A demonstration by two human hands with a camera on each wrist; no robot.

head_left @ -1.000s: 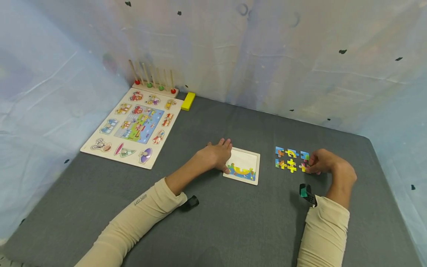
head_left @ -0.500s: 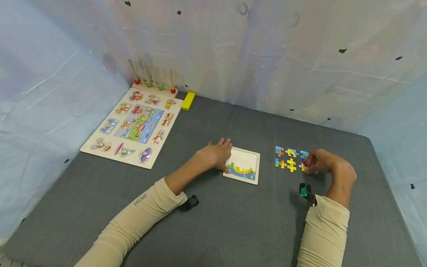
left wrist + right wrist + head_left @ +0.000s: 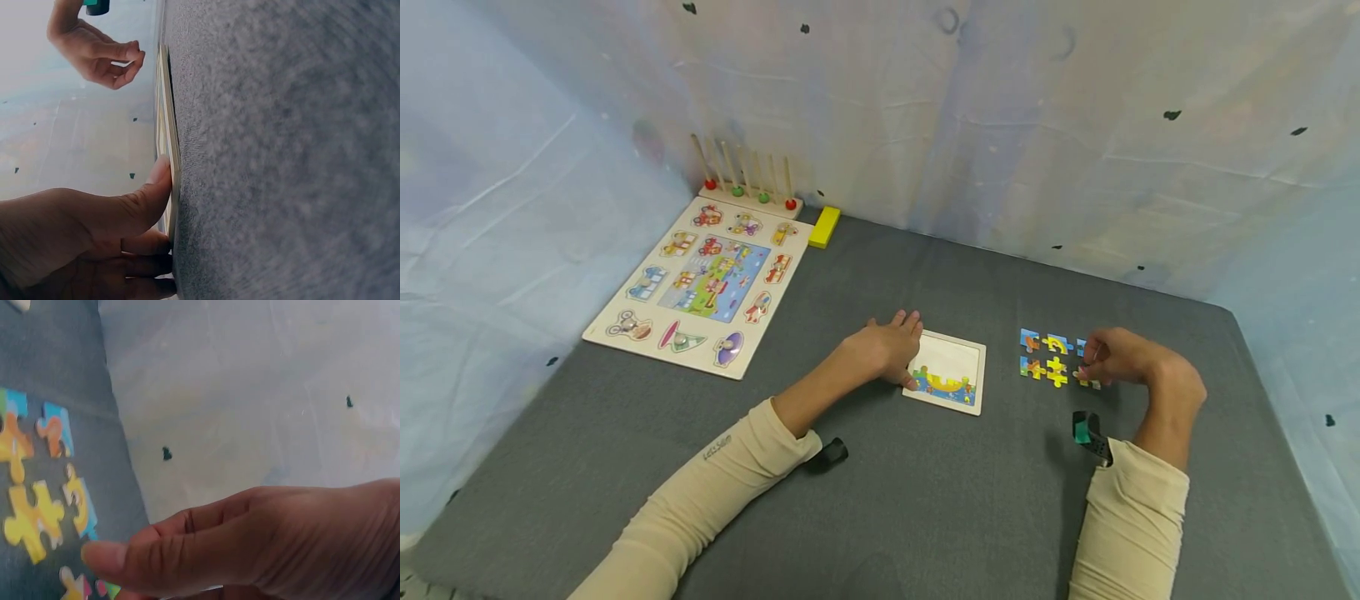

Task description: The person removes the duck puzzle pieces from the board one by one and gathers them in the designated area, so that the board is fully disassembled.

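Observation:
My left hand (image 3: 891,350) rests at the left edge of a small wooden puzzle tray (image 3: 982,375), fingers spread and thumb (image 3: 159,178) on its rim. A strip of fitted pieces (image 3: 943,385), blue and yellow, fills the tray's lower part; above it the base is bare. My right hand (image 3: 1123,357) hovers over the right end of two rows of loose jigsaw pieces, fingers loosely curled, no piece visible between them. Beneath it, the upper right piece (image 3: 1081,344) is partly hidden, and the lower right piece (image 3: 1084,379) shows beside the fingertips. A yellow piece (image 3: 1056,372) lies further left.
A large wooden knob puzzle board (image 3: 737,354) lies at the back left. Behind it stands a pegged counting frame (image 3: 790,207) with red and green beads, beside a yellow block (image 3: 824,227). A patterned cloth wall (image 3: 1000,125) borders the grey table (image 3: 925,517).
My right hand has shifted slightly up and left, from the lower right piece toward the upper right one, uncovering more of the lower piece. My left hand stays on the tray.

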